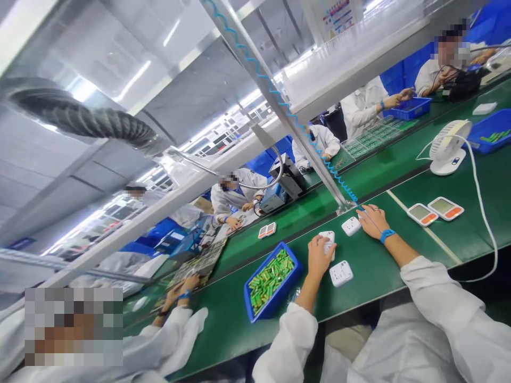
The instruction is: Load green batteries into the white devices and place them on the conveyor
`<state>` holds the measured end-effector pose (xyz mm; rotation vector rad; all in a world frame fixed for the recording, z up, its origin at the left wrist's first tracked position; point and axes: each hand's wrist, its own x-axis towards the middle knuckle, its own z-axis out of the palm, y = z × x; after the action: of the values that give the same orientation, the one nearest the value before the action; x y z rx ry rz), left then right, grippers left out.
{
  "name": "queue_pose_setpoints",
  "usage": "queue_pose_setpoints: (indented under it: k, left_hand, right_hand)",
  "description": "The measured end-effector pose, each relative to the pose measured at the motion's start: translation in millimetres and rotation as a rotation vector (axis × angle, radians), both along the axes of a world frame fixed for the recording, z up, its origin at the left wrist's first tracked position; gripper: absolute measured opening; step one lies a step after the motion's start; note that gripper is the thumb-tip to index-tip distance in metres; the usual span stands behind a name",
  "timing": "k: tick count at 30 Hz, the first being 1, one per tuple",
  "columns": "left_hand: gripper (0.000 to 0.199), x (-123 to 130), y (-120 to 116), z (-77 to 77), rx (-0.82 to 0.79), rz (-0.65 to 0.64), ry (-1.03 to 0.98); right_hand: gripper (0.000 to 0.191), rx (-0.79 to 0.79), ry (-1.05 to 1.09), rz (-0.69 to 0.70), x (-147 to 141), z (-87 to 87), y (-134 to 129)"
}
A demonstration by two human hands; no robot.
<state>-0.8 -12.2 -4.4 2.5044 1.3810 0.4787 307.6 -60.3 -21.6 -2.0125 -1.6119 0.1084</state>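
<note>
My left hand [318, 256] is closed around a white plastic unit [329, 243], its fingers over the near side. My right hand [373, 221], with a blue wrist strap [387, 235], rests palm down with fingers stretched out. Its fingertips are beside another white unit [351, 226]; whether they touch it I cannot tell. A third white unit [341, 273] lies on the green bench just right of my left wrist. Left of my left hand stands a blue bin [251, 308] filled with green batteries [271, 276].
Two white units with grey screens and orange buttons [446, 208] lie to the right, near a small white fan [451, 149] with a trailing cable. A metal post [339, 199] rises from the bench. Co-workers sit across the conveyor [303, 207]; another person's hands [181, 291] are at left.
</note>
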Motion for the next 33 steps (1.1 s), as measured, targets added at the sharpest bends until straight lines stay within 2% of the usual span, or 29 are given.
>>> queue_pose_setpoints:
  k: [6,8,12,16,19,22,27,31,33]
  left_hand:
    - [0.052,-32.1,-1.0,-3.1,-0.098,-0.14,0.009]
    - [0.052,-33.6,-7.1,-4.8,-0.102,-0.134,-0.001]
    - [0.044,-16.9,-17.5,-4.4,-0.014,-0.001,-0.041]
    - [0.037,5.7,-17.6,-6.1,0.008,0.09,-0.118]
    - [0.036,19.2,-11.0,-5.9,0.031,0.084,-0.159]
    - [0.035,24.8,3.0,1.1,0.022,-0.014,-0.159]
    - [0.028,15.4,30.2,12.7,0.003,-0.14,-0.24]
    - [0.03,10.4,39.5,9.3,-0.01,-0.177,-0.345]
    - [0.028,10.6,40.9,7.4,-0.036,-0.168,-0.387]
  right_hand:
    - [0.044,-0.003,0.083,0.027,-10.8,3.9,-0.1]
    - [0.042,-0.021,0.056,0.074,-16.6,2.1,-0.3]
    - [0.041,-0.021,-0.012,0.133,-21.0,-2.5,0.8]
    - [0.04,0.059,-0.051,0.137,-14.8,-4.9,3.3]
    - [0.042,0.093,-0.084,0.139,-7.7,-4.6,4.5]
    - [0.047,0.082,-0.102,0.148,-2.2,-1.3,5.6]
    - [0.06,0.075,-0.068,0.138,2.4,7.2,5.9]
    - [0.068,0.091,-0.044,0.087,6.7,12.9,0.2]
    - [0.065,0.196,-0.057,0.049,3.1,20.8,-3.3]
